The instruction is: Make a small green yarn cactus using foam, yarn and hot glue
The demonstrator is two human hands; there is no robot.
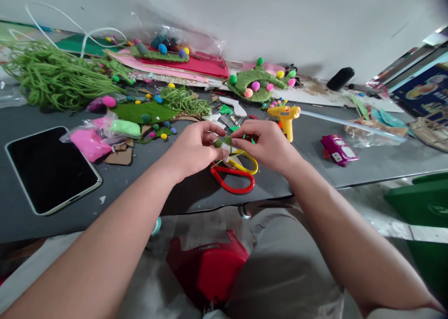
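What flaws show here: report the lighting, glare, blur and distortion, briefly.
Head view: soft light on the desk, dimmer beneath it around the red plastic object; head view: small glints on the clear plastic bag; head view: the small green piece between the hands looks soft, detail unclear; head view: wide-angle stretch enlarges the forearms toward the lower corners.

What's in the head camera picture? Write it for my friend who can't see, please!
A person's left hand and right hand hold a small green piece, by scissors with red and yellow handles on a gray table. Green yarn lies heaped at the left, and a yellow glue gun lies to the right of the hands.
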